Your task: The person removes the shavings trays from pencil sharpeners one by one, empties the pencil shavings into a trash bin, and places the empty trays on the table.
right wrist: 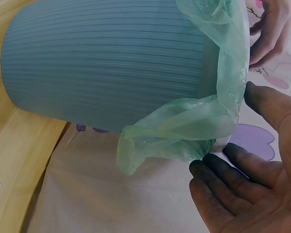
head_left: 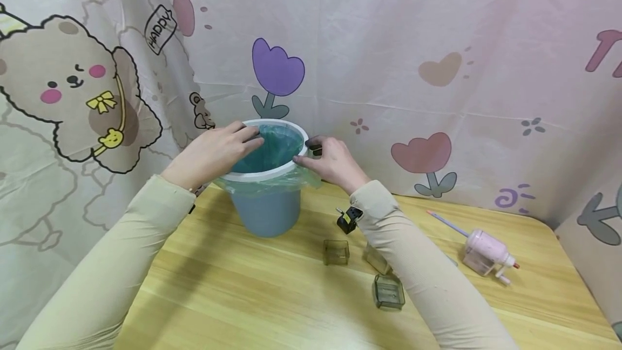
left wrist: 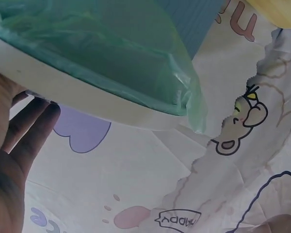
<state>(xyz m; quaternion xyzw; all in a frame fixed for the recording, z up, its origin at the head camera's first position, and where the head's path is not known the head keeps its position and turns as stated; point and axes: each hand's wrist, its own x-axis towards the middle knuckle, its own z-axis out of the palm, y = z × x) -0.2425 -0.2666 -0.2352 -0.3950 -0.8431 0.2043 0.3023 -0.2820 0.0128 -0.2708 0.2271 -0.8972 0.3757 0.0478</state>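
A ribbed blue trash bin [head_left: 269, 214] stands upright on the table, with a white ring [head_left: 307, 147] around its top. Its green plastic bag [head_left: 277, 145] lines the inside and hangs over the outside below the ring. My left hand [head_left: 216, 150] reaches over the left part of the ring, its fingers extended above the opening. At the right edge, my right hand [head_left: 335, 161] touches the ring with the thumb; the other fingers [right wrist: 218, 184], fairly straight, lie beside the loose bag [right wrist: 179, 121]. Neither hand is curled round anything.
Several small clear boxes [head_left: 336, 253] lie on the wooden table [head_left: 233, 290] near the right forearm. Behind them is a small black object [head_left: 346, 222]. A pink pencil sharpener [head_left: 486, 253] with a pencil in it lies at the right. Printed cloth [head_left: 359, 58] hangs behind.
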